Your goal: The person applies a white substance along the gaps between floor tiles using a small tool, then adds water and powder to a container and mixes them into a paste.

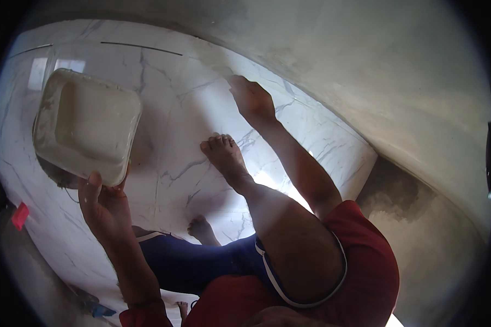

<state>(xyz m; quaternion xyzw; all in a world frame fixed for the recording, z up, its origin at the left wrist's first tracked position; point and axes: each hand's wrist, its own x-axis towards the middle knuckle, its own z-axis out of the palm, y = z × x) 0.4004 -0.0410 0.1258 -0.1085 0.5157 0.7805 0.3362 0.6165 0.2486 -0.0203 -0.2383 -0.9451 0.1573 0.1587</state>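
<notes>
My left hand (106, 204) is closed on the near rim of a whitish square plastic tub (130, 139), thumb on top. The tub is tilted so that its inside shows, with smears along its walls. Below its near corner a thin wire-like loop hangs. My right hand (252, 101) reaches out over the white marbled tiles (174, 125), close to the foot of the grey wall. Its fingers are bent. A faint greyish shape shows by the fingertips, too blurred to name.
A grey plastered wall (365, 65) runs along the far right side. Dark narrow gaps (142, 48) show between far tiles. At the left lie a pink-red piece (20, 216) and, lower down, a blue scrap (101, 310). My bare foot (223, 155) stands between my hands.
</notes>
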